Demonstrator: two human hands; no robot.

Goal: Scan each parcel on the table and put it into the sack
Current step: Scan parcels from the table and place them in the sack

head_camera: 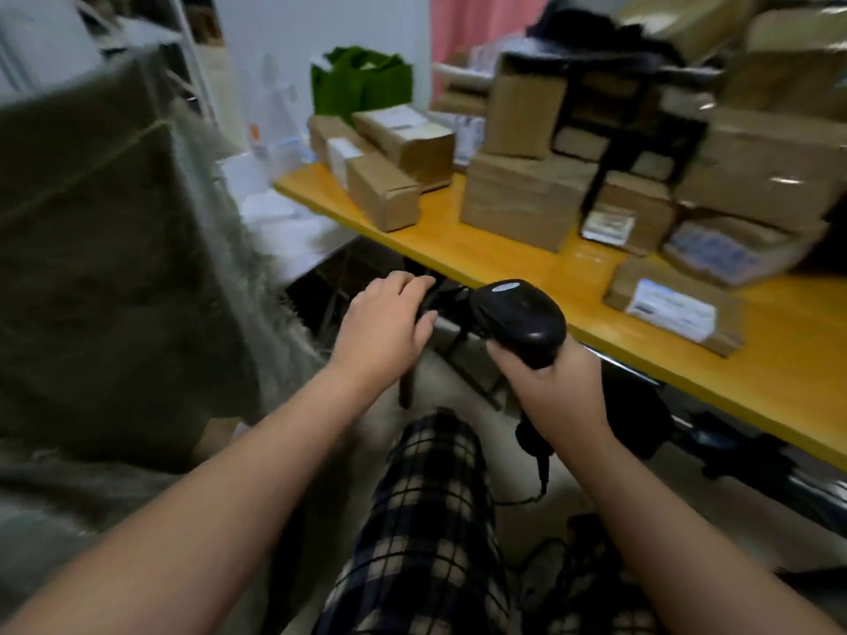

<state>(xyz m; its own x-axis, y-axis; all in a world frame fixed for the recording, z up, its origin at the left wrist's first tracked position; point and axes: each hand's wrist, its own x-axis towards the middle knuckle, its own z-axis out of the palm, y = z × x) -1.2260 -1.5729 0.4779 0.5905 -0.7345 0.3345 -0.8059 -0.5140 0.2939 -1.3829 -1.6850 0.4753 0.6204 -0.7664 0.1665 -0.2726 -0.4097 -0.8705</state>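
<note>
1. Far left: we see the woven sack (114, 249), big and grey-green, standing on the floor just left of our left arm; its mouth is not clearly in view.
2. Left hand (382, 320) is empty, fingers loosely spread, palm down, hovering below the table edge; it grips nothing.
3. Right hand (552, 391) is wrapped around the handle of the black barcode scanner (518, 316), whose head tilts up and forward toward the table.
4. Yellow table (779, 359) runs diagonally, far-left to near-right, stacked with cardboard parcels.
5. Nearest parcel (673, 304), flat with a white label facing up, lies right and forward of the scanner, long axis along the table edge. The right hand is nearer.
6. We judge the next scan wants the scanner swung right onto that label, with the left hand lifting it across to the sack.
</note>
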